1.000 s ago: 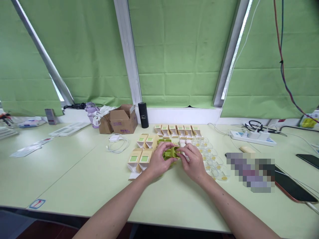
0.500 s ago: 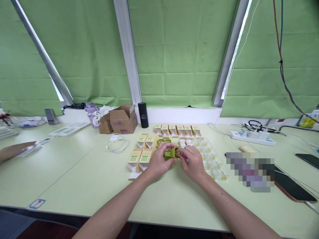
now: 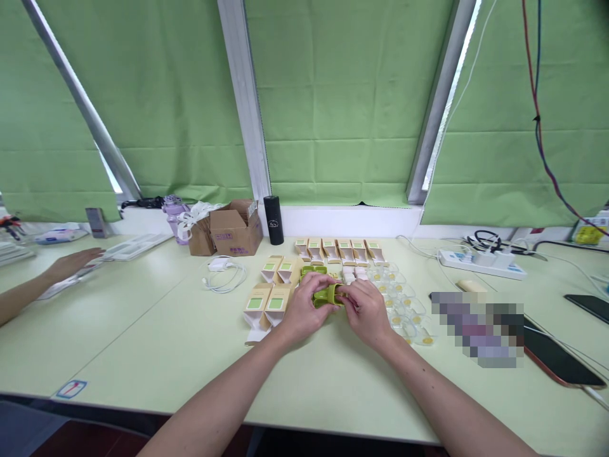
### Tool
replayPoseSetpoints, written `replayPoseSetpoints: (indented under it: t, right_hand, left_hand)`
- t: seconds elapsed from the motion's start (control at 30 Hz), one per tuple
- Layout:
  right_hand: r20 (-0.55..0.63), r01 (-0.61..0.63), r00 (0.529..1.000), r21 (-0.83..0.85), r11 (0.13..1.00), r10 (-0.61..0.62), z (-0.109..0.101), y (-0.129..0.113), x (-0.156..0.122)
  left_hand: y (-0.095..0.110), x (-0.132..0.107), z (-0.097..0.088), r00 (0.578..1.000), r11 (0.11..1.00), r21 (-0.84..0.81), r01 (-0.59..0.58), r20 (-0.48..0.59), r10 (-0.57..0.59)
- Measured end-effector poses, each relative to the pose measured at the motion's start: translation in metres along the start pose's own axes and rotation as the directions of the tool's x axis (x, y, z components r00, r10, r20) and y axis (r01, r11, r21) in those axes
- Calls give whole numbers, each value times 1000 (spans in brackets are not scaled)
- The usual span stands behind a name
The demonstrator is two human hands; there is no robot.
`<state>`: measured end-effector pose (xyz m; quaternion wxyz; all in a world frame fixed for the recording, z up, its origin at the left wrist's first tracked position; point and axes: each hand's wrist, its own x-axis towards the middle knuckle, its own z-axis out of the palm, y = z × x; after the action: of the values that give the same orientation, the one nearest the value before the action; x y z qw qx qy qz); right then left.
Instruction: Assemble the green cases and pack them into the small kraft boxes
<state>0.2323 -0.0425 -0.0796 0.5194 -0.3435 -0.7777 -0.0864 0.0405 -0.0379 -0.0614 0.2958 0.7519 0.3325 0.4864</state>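
My left hand (image 3: 307, 304) is closed around a small olive-green plastic holder (image 3: 332, 294) with an open end facing right. The fingertips of my right hand (image 3: 366, 308) are pinched together at that opening; what they hold there is hidden. Behind my left hand lie more green plastic pieces (image 3: 313, 271). White pieces (image 3: 354, 273) sit just behind my right hand. To its right, clear plastic cups with yellow spots (image 3: 399, 301) stand in rows. Open small cartons with green labels (image 3: 267, 304) stand left of my left hand.
More open cartons (image 3: 340, 251) line the back. A cardboard box (image 3: 235, 228), a black bottle (image 3: 273, 219) and a white charger cable (image 3: 231, 276) lie left. A power strip (image 3: 480, 263) and phone (image 3: 561, 352) are right. A co-worker's hand (image 3: 73, 263) is at far left.
My hands stay nearly in place, with slight finger motion at the green holder's opening. At far left, the co-worker's hand has moved away from me and to the right.
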Motion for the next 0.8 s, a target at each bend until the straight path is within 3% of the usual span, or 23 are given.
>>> replayPoseSetpoints:
  t: [0.37,0.63,0.8]
  right_hand:
    - [43,31,999,5,1000,-31,-7,2,2]
    - [-40,10,999,104,995,-6,-15,-4,5]
    - [51,-21,999,143,990,14,-10,-5,2]
  left_hand:
    - [3,2,-2,999,1000,-3,-31,-21,31]
    - [3,8,-7,984,998,61,-15,-177,25]
    - [2,6,-3,988,996,93,1,-151,13]
